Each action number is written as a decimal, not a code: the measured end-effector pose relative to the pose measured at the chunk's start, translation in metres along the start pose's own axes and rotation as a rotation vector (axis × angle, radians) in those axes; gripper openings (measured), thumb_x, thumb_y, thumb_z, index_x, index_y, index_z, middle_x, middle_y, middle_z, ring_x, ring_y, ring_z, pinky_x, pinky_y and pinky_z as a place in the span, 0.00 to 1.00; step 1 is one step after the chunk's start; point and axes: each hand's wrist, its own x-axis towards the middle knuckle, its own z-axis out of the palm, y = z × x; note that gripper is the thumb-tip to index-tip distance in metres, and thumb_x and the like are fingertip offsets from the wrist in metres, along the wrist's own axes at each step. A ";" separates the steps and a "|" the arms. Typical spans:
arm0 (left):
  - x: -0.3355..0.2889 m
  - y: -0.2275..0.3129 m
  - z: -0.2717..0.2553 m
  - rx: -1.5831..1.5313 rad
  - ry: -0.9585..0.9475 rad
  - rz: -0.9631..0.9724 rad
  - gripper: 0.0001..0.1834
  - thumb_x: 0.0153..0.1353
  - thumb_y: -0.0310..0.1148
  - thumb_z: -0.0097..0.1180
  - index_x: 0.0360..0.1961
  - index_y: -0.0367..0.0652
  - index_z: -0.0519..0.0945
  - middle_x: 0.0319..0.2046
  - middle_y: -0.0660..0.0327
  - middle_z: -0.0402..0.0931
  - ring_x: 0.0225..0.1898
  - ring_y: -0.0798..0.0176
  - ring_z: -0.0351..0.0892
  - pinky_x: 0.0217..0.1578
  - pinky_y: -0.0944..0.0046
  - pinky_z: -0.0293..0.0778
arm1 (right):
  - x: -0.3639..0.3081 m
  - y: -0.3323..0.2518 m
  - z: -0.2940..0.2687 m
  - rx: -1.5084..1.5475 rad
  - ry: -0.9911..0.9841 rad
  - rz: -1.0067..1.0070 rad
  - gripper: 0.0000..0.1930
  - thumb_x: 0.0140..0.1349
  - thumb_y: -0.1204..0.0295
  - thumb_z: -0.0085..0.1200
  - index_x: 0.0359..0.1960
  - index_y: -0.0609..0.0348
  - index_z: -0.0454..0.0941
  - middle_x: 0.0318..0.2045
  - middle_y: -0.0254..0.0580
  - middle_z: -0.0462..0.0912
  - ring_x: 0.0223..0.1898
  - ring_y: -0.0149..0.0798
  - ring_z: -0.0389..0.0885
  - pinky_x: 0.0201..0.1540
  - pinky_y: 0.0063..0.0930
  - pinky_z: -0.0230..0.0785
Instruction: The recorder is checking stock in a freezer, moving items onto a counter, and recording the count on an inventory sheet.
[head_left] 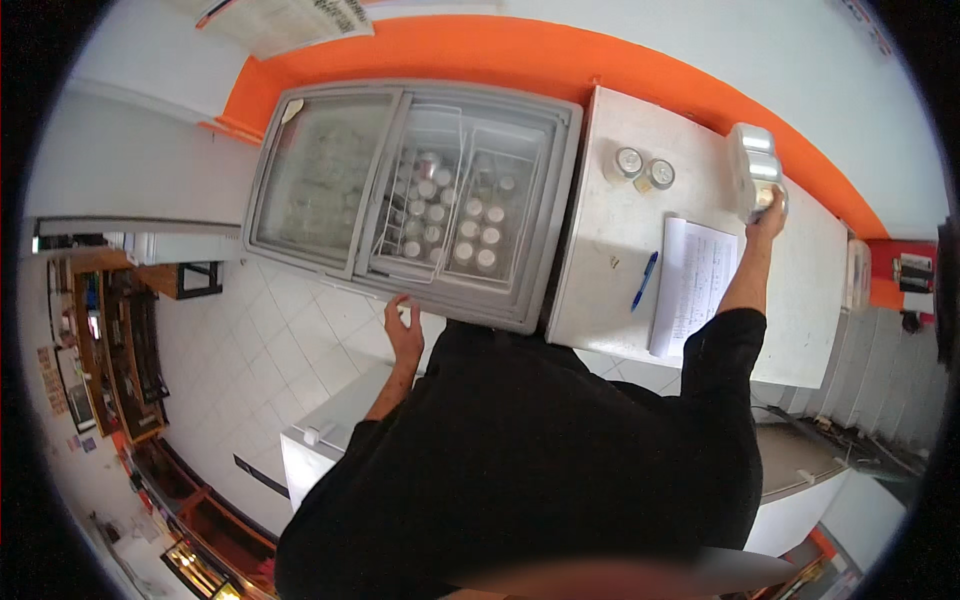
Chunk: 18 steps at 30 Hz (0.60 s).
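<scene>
My right hand point(768, 215) is closed on the near end of a shiny silver metal thing with rounded lobes point(757, 163), at the far right of the white worktop point(610, 290). What kind of thing it is I cannot make out. Over by the front edge of a grey chest freezer point(455, 302), my left hand point(404, 332) is empty, its fingers bent and a gap showing between thumb and forefinger. Whether its fingertips touch the freezer is unclear. Many silver-topped cans point(433, 213) stand inside the freezer, partly in wire baskets, beneath sliding glass lids point(325, 175).
Two cans point(645, 168) stand at the back of the worktop. An open notebook with handwriting point(697, 285) lies in front, beside a blue pen point(645, 280). An orange-banded wall point(500, 58) runs behind. Wooden shelves point(118, 340) stand left, across the tiled floor point(250, 360).
</scene>
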 end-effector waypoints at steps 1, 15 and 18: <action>0.003 0.008 0.004 -0.036 -0.015 0.028 0.14 0.63 0.33 0.55 0.47 0.38 0.74 0.45 0.55 0.76 0.47 0.54 0.74 0.45 0.57 0.69 | 0.000 -0.003 -0.008 0.167 -0.125 0.091 0.25 0.53 0.66 0.61 0.51 0.64 0.73 0.42 0.46 0.79 0.41 0.43 0.81 0.41 0.37 0.77; 0.034 -0.019 -0.003 -0.057 -0.043 0.035 0.15 0.63 0.35 0.55 0.48 0.38 0.74 0.45 0.52 0.76 0.47 0.52 0.74 0.46 0.56 0.69 | -0.311 -0.041 0.140 -0.095 -0.784 0.400 0.19 0.52 0.70 0.60 0.45 0.67 0.76 0.34 0.45 0.81 0.32 0.36 0.82 0.36 0.29 0.76; 0.035 -0.033 -0.025 -0.056 -0.021 0.039 0.15 0.64 0.34 0.55 0.48 0.38 0.73 0.45 0.52 0.75 0.48 0.52 0.74 0.47 0.56 0.69 | -0.382 0.022 0.179 -0.322 -0.834 0.214 0.24 0.46 0.63 0.66 0.43 0.64 0.77 0.34 0.47 0.81 0.34 0.40 0.81 0.37 0.33 0.75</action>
